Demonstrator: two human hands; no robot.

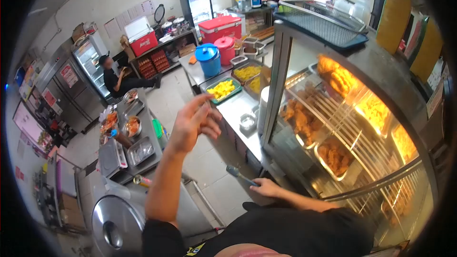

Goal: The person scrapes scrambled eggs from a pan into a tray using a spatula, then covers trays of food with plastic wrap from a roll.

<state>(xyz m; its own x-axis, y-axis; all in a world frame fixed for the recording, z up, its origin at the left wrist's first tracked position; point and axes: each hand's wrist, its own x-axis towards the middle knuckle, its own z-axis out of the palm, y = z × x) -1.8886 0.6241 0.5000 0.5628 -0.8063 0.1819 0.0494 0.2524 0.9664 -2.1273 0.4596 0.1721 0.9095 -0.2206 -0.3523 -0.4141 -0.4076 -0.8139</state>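
Observation:
My left hand (193,123) is raised in front of me with its fingers apart and nothing in it. Behind it, near the fingertips in the view, is a tray of yellow food (223,89) on the steel counter (233,112). Low in the view, my right hand (266,187) is closed around the handle of metal tongs (242,175), whose tips point up and to the left. To the right of both hands stands a lit glass warming cabinet (281,74) with trays of fried food (334,158) on its racks.
A blue lidded bucket (208,59) and a red one (225,50) stand on the counter. A side table at left holds bowls and a metal tray (141,151). A large round metal lid (114,223) is at lower left. A person (114,78) sits by the fridge.

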